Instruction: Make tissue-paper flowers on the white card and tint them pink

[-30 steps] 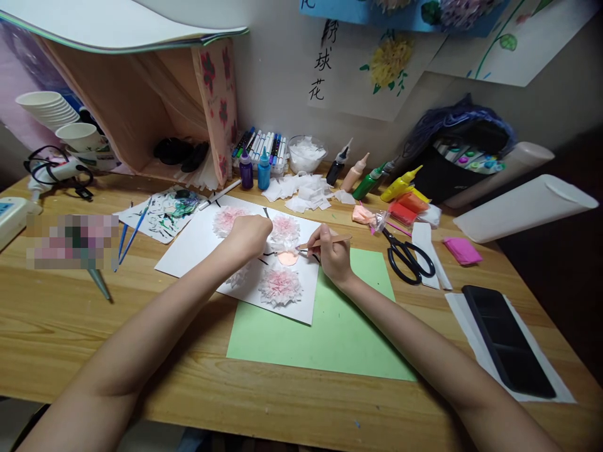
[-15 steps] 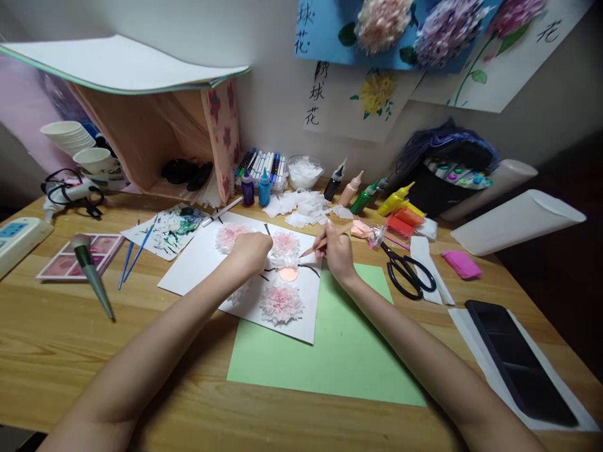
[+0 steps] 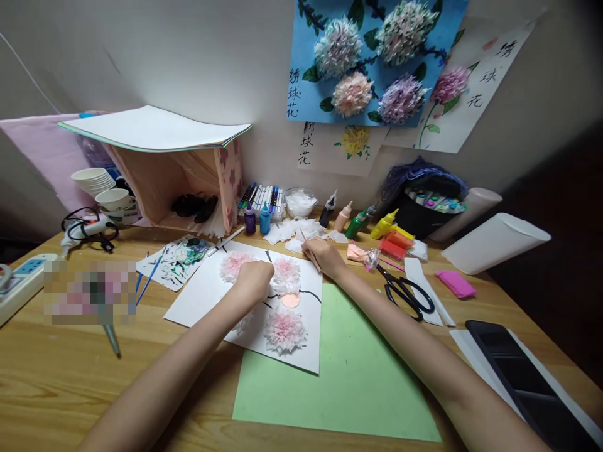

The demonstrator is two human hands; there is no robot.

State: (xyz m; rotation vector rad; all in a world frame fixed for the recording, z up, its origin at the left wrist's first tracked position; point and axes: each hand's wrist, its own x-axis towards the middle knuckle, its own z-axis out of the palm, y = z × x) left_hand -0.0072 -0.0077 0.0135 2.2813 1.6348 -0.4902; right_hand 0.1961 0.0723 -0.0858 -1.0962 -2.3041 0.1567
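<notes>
My left hand (image 3: 255,280) is curled closed over the white sheet (image 3: 198,304), between pink-white paper flowers; what its fingers hold is hidden. My right hand (image 3: 325,256) pinches a thin wooden stick (image 3: 306,242) at the sheet's upper right edge, near the white paper pieces (image 3: 294,231). Another flower (image 3: 285,329) lies at the lower right of the sheet, below a flat peach disc (image 3: 290,299) with dark painted lines beside it. The white sheet overlaps a green sheet (image 3: 339,383).
Black scissors (image 3: 407,295), pink clay packet (image 3: 456,284) and phone (image 3: 518,376) lie to the right. Paint bottles (image 3: 358,223) and a glass bowl (image 3: 300,202) line the back. Left are a paint-smeared paper (image 3: 176,263), brushes and a power strip (image 3: 28,282).
My right hand has moved up and away from my left hand with the stick, toward the white paper pieces. The view has tilted up, showing more of the wall pictures.
</notes>
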